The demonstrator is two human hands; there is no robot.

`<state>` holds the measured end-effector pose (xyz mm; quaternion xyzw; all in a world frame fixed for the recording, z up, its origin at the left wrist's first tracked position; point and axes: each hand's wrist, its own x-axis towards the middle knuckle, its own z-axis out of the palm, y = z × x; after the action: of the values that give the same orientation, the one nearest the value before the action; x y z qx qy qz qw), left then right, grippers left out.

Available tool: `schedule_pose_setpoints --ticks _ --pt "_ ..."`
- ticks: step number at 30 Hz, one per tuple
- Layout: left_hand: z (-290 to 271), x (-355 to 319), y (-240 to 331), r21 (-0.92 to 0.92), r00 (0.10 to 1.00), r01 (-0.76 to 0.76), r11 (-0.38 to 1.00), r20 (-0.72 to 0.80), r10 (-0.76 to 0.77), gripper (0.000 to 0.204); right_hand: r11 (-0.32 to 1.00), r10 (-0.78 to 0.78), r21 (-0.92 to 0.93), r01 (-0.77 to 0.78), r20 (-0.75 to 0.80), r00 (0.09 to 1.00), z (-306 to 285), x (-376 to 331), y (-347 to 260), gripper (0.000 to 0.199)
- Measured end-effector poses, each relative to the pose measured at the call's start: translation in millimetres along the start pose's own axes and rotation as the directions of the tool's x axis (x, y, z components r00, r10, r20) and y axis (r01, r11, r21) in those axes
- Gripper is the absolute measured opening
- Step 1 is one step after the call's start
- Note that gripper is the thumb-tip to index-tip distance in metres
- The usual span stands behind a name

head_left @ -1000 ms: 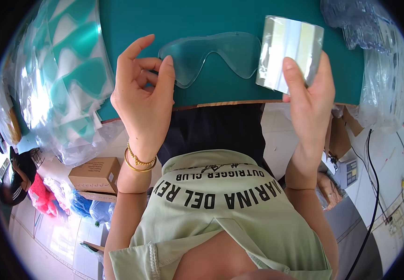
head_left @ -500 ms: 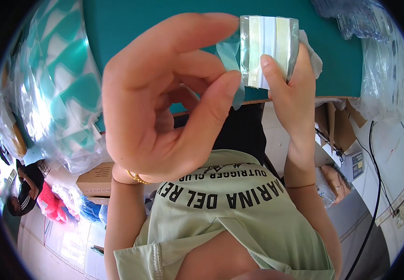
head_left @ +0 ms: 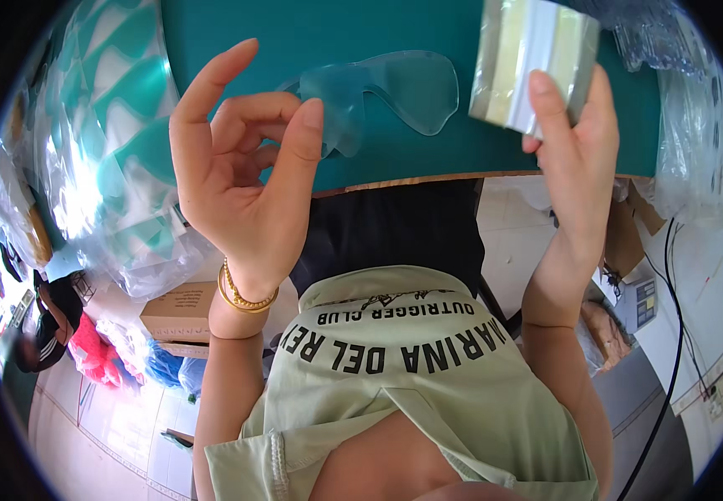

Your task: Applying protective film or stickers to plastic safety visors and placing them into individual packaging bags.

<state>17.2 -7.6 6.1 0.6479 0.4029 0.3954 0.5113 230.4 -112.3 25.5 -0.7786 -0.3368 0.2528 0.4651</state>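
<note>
My left hand (head_left: 244, 159) is raised over the table's near edge, its index finger lifted and its thumb and middle finger pinched together. A small piece of clear film (head_left: 343, 121) hangs from that pinch, its held edge partly hidden by the fingers. Behind it, a clear visor-shaped plastic lens (head_left: 428, 92) with a nose cutout lies on the green tabletop; its left part is overlapped by the film and my hand. To the right, my right hand (head_left: 574, 125) grips a flat, shiny clear packet (head_left: 507, 71) with white and pale yellow bands, thumb on its face.
The green table (head_left: 294, 25) ends in a curved near edge above my lap. Clear plastic bags with lenses (head_left: 119, 125) lie at its left, more clear bags (head_left: 695, 142) at its right. Cardboard boxes (head_left: 182, 313) stand lower left; a black cable (head_left: 674, 334) runs along the right.
My left hand has drawn away from the packet, leftward and lower, carrying the film. My right hand has shifted right and up with the packet. The lens on the table has come into view.
</note>
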Motion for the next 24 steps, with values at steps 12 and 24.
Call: schedule_pose_setpoints --ticks 12,24 --pt "-3 0 0 0.037 0.999 0.01 0.999 -0.037 -0.009 0.051 0.993 0.01 -0.115 0.005 0.135 0.991 43 -7 5 0.033" --pt "13 4 6 -0.006 0.996 -0.067 0.998 -0.065 0.067 0.053 0.943 -0.227 -0.232 0.239 0.078 0.971 20 -4 16 0.03"
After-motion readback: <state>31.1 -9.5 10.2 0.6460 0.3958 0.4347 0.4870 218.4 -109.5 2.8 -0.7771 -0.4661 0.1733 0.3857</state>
